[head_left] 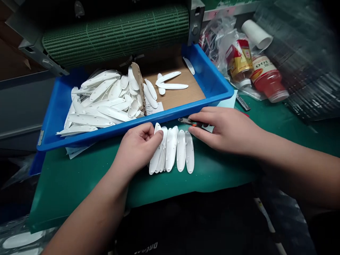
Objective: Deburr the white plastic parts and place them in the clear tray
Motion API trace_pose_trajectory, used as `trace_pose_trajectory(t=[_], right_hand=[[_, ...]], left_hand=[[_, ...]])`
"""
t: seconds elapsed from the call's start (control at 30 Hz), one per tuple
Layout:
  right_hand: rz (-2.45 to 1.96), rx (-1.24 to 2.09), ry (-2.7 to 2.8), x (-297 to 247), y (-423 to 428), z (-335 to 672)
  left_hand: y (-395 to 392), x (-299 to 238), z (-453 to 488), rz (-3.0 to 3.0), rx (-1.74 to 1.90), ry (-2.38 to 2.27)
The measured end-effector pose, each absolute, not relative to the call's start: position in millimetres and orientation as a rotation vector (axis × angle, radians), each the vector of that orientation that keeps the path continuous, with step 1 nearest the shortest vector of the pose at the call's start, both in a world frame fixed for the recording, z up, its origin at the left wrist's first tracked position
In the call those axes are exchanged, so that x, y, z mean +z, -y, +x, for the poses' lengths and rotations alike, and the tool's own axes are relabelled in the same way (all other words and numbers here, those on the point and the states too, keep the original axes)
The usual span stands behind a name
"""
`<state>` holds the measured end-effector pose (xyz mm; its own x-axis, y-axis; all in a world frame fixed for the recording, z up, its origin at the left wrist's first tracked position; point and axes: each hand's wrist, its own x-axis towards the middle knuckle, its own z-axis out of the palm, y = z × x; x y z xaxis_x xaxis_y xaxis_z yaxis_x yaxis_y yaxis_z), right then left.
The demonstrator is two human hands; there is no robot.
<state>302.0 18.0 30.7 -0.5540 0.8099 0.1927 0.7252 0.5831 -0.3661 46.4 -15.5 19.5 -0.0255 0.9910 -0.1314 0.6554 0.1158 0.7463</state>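
Observation:
Several white oval plastic parts point(175, 148) lie side by side on the green mat point(79, 180) just in front of the blue tray point(212, 83). My left hand point(138, 147) rests on the left end of this row, fingers curled onto the leftmost part. My right hand point(225, 129) lies at the right end of the row, fingers closed around small cutters point(190, 122) with an orange grip; fingertips are near the rightmost part. The tray holds a heap of the same white parts point(103, 101) on its left side and a few loose ones point(170, 81) on a brown board.
A green ribbed conveyor roller point(117, 33) stands behind the tray. To the right lie plastic bags, two bottles point(265, 76) and a white paper cup point(256, 33). A cardboard divider point(139, 85) stands in the tray. The table edge runs close below the parts.

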Motion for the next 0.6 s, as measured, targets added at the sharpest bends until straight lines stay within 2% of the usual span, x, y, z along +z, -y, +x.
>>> trace_pose_trajectory(t=[0.2,0.37,0.43,0.53,0.6], right_hand=[[-1.678,0.186,2.729,28,-9,322],[-1.812,0.074,2.518,26,15,328],[-1.843,0.237,2.371,32,30,316],[-1.931,0.693,2.200,39,49,284],[-1.967,0.842,2.146,39,55,261]], left_hand=[[13,21,49,1.811,0.453,-1.834],[14,29,36,1.901,0.389,-1.817],[16,34,26,1.953,0.335,-1.785],[19,40,11,1.985,0.279,-1.757],[22,42,4,1.983,0.246,-1.752]])
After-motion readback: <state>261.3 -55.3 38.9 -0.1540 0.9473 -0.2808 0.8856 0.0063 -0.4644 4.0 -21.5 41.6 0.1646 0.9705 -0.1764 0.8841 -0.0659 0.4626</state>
